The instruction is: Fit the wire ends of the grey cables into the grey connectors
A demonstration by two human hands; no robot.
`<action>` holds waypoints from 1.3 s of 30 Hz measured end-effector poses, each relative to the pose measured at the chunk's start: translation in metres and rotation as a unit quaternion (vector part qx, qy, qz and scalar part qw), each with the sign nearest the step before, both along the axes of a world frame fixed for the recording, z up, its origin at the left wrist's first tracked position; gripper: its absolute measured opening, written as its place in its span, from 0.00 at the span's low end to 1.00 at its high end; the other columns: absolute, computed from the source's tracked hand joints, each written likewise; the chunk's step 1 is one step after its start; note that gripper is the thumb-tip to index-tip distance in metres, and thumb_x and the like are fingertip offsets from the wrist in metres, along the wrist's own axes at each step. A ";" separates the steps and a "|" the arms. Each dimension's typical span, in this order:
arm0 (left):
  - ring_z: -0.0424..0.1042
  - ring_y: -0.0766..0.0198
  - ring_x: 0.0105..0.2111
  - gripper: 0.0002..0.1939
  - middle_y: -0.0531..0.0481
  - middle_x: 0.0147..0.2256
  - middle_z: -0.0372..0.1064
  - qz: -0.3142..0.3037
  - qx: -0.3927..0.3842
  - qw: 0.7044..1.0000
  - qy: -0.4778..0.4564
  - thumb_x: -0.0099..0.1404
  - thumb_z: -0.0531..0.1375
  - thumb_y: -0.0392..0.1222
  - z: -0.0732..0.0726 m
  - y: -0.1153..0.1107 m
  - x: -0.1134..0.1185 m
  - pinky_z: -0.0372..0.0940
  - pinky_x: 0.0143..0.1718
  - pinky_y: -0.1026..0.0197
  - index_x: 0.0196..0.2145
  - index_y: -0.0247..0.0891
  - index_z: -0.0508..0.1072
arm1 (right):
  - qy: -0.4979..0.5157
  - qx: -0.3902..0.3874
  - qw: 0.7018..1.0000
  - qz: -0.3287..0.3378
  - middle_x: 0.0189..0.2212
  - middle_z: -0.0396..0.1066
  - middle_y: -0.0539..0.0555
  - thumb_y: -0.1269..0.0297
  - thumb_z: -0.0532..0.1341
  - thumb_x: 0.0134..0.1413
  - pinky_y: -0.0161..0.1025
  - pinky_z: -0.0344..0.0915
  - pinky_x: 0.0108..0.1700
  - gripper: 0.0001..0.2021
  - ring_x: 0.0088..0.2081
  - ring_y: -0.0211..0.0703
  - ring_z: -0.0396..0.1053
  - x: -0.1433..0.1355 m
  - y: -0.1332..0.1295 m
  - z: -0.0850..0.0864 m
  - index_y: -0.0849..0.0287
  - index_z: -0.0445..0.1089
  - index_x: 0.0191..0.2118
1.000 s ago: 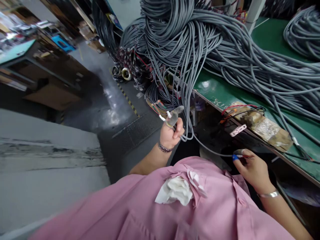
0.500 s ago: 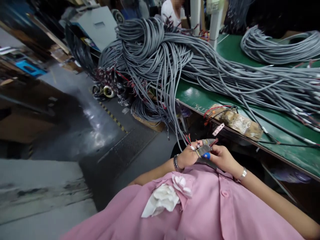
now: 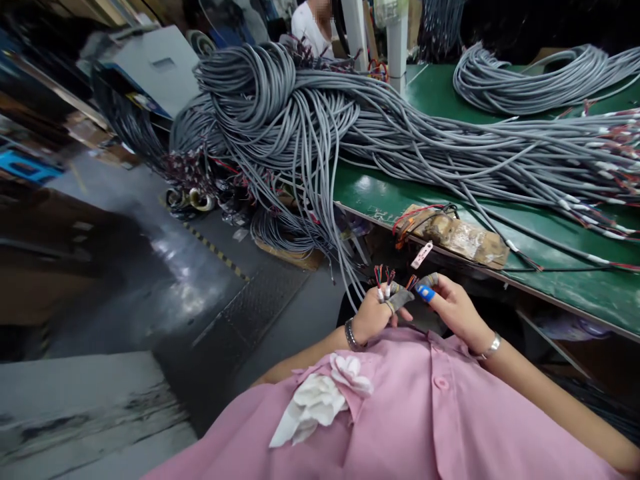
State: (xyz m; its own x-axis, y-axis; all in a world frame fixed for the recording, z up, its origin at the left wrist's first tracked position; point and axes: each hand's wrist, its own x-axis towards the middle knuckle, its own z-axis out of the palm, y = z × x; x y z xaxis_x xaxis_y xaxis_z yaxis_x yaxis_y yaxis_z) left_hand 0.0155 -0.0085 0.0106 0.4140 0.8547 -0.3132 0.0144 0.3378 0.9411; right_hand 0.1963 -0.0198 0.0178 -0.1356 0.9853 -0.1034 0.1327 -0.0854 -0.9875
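My left hand (image 3: 376, 315) is closed on the ends of grey cables (image 3: 345, 267), in front of my pink shirt. Thin coloured wires (image 3: 380, 275) fan out above its fingers, with white sleeves below them. Grey wraps cover its thumb and a finger. My right hand (image 3: 454, 308) is pinched at the tips of another small bunch of coloured wires (image 3: 412, 281), just right of the left hand. Blue tape is on its thumb, and a grey wrap covers its index finger.
A large heap of grey cables (image 3: 280, 113) lies over the green table (image 3: 365, 193) and hangs off its left end. A taped cardboard piece (image 3: 460, 237) rests at the table's near edge. Another cable coil (image 3: 525, 87) lies behind. A person in white (image 3: 311, 30) is beyond the heap.
The view has shifted, so the table and heap appear further left. My hands have moved slightly apart, and the wires in my left hand now spread as separate bunches.
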 end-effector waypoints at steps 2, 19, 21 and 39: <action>0.62 0.71 0.13 0.21 0.49 0.21 0.72 -0.016 -0.005 1.000 -0.002 0.58 0.60 0.56 0.000 -0.001 0.001 0.54 0.14 0.69 0.35 0.33 0.70 | 0.009 0.005 1.000 0.000 0.29 0.70 0.50 0.56 0.62 0.52 0.34 0.62 0.30 0.11 0.29 0.37 0.64 -0.003 0.002 -0.002 0.59 0.68 0.35; 0.65 0.71 0.14 0.22 0.51 0.19 0.68 0.089 -0.023 0.994 -0.062 0.55 0.61 0.58 0.003 0.001 0.001 0.50 0.13 0.69 0.23 0.34 0.67 | 0.075 -0.064 0.995 0.002 0.23 0.66 0.48 0.53 0.65 0.48 0.33 0.59 0.26 0.14 0.24 0.34 0.60 -0.014 0.011 0.008 0.61 0.70 0.30; 0.66 0.70 0.14 0.21 0.51 0.19 0.68 0.116 -0.024 0.990 -0.078 0.55 0.61 0.57 -0.001 0.001 0.003 0.49 0.13 0.69 0.23 0.33 0.67 | 0.077 -0.065 0.995 -0.010 0.23 0.66 0.49 0.53 0.65 0.48 0.33 0.60 0.26 0.14 0.25 0.35 0.60 -0.015 0.008 0.006 0.60 0.70 0.30; 0.62 0.72 0.12 0.19 0.54 0.15 0.64 0.078 -0.005 0.997 -0.019 0.56 0.62 0.53 0.006 -0.002 0.003 0.51 0.14 0.68 0.21 0.34 0.66 | 0.043 -0.033 0.998 0.030 0.31 0.71 0.51 0.55 0.64 0.50 0.35 0.64 0.32 0.14 0.32 0.39 0.67 -0.013 0.012 0.014 0.59 0.67 0.37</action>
State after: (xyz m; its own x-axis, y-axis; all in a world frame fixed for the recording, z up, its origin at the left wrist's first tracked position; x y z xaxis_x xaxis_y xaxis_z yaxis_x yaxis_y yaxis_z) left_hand 0.0189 -0.0107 0.0163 0.2887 0.9067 -0.3076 -0.0748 0.3417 0.9368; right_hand 0.1829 -0.0076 0.0323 -0.2059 0.9664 -0.1537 0.0555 -0.1452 -0.9878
